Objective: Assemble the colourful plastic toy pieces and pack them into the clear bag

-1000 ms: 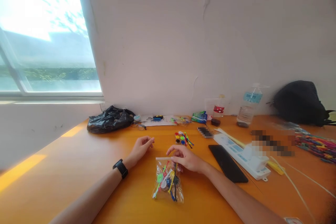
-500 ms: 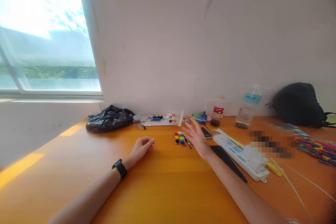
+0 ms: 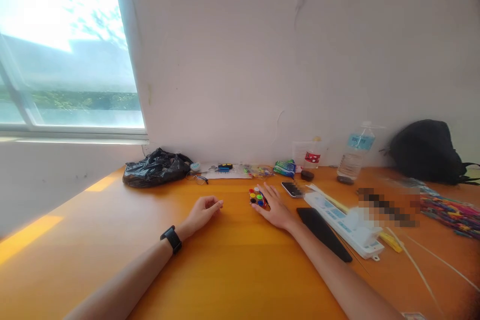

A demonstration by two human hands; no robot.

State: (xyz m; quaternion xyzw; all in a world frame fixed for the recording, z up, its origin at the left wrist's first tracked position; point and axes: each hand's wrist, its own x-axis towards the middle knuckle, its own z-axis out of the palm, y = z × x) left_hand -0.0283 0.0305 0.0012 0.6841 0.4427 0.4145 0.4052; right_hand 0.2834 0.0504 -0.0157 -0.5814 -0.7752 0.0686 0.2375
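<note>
A: Where do the coloured pieces [image 3: 256,197] sit against the right hand [image 3: 276,210]?

B: The small cluster of red, yellow, green and blue bits lies on the orange table [image 3: 225,275], just left of the fingers [image 3: 267,194]. The hand is laid flat, palm down, with its fingers stretched out and slightly apart. They touch the cluster's right edge and grip nothing.

A: And the left hand [image 3: 201,212]?

B: It rests on the table well left of the pieces, fingers loosely curled and thumb near the forefinger. I cannot tell whether the tips meet. A black watch [image 3: 171,239] is on that wrist.

A: Anything you can't make out?

B: The right hand covers part of the cluster, so the thin strips on that side are mostly hidden. The pieces are too small to name. A blurred patch sits behind the white power strip [image 3: 347,222], and the clutter along the wall by the black plastic bag [image 3: 155,170] is tiny.

A: What's beside the right forearm?

B: A black phone [image 3: 323,232] lies flat, with a smaller phone [image 3: 293,189] beyond it.
</note>
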